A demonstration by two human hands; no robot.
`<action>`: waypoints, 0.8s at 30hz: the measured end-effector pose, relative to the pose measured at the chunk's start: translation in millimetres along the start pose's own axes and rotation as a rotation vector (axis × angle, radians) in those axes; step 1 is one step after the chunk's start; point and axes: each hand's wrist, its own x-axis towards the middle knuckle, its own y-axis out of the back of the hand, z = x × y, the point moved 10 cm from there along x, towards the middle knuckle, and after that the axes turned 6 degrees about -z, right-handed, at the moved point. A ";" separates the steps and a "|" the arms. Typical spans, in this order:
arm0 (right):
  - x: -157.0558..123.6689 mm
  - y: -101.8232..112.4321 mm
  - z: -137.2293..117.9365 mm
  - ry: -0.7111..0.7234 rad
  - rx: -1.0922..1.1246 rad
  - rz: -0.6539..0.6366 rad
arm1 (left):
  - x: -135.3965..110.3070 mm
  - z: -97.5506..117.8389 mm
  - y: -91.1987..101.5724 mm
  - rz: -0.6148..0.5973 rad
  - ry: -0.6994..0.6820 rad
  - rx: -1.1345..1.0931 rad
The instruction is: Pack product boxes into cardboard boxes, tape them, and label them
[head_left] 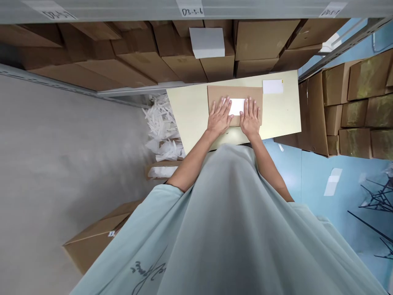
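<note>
A flat brown cardboard box (235,91) lies on the cream tabletop (193,106). On its upper face is a white label (237,106). My left hand (219,116) rests flat on the box at the label's left end, fingers stretched out. At the right end lies my right hand (251,118), also flat with its fingers extended. Both hands cover the ends of the label and hold nothing. Beside the box, to the right, a small white sheet (273,86) lies on the tabletop.
Behind the table, a metal shelf (123,11) bears brown cartons (264,41). More cartons (356,114) are stacked at the right. Crumpled white paper (162,119) lies left of the table, above a carton (98,233) on the floor. Black rods (380,198) are at far right.
</note>
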 end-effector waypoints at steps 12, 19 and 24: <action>-10.7 -11.4 87.1 -0.284 0.179 -0.076 | -20.2 -51.2 6.7 0.180 0.204 -0.184; -16.9 -23.3 101.0 -0.291 0.692 -0.084 | -31.4 -105.7 -20.8 0.303 0.401 -0.630; -31.7 -19.2 85.0 -0.153 0.717 -0.078 | -78.3 -88.2 -27.6 0.389 0.464 -0.690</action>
